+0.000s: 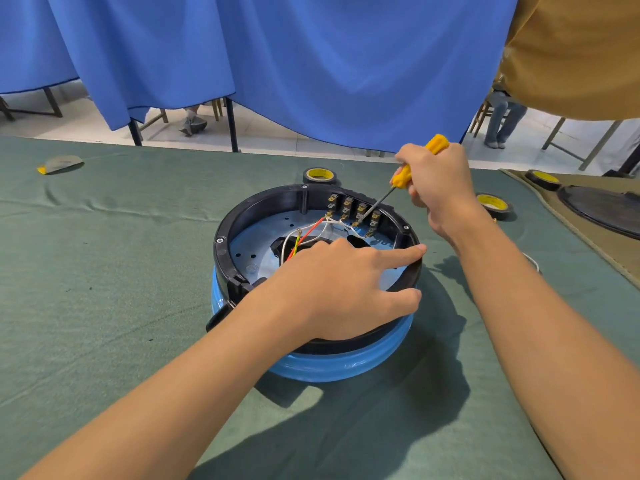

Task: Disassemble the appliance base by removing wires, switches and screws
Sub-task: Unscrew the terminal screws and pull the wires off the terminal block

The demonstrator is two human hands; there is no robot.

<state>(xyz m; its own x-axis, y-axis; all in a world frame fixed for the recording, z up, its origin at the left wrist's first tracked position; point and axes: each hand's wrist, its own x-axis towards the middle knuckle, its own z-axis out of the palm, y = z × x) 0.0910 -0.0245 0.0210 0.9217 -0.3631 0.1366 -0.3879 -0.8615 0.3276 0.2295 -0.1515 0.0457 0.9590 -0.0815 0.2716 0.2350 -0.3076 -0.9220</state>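
- The appliance base [346, 368] is sitting in the middle of the green worktop [104, 306]. It is round, blue below and black on top, and its open side is facing up.
- The inside is showing, so I think a cover is already off. A dark round piece [606, 209] is lying far to the right, but I cannot tell if it is that cover.
- The left hand [332, 289] is lying flat on the near side of the base with its fingers spread. One finger is reaching out to the rim. It seems to be holding the base down.
- The right hand [436, 181] is wrapping its fingers round the yellow screwdriver [403, 174]. The tip is pointing down into the row of switches [353, 209] on the far wall.
- All four switches are sitting in their places.
- The red, white and yellow-green wires [311, 233] are running from the switches to the middle hole, so they are not out yet.
- Small screws [219, 240] are showing on the black rim too.
- So I think the job is only getting started: wires, switches and screws are all waiting.
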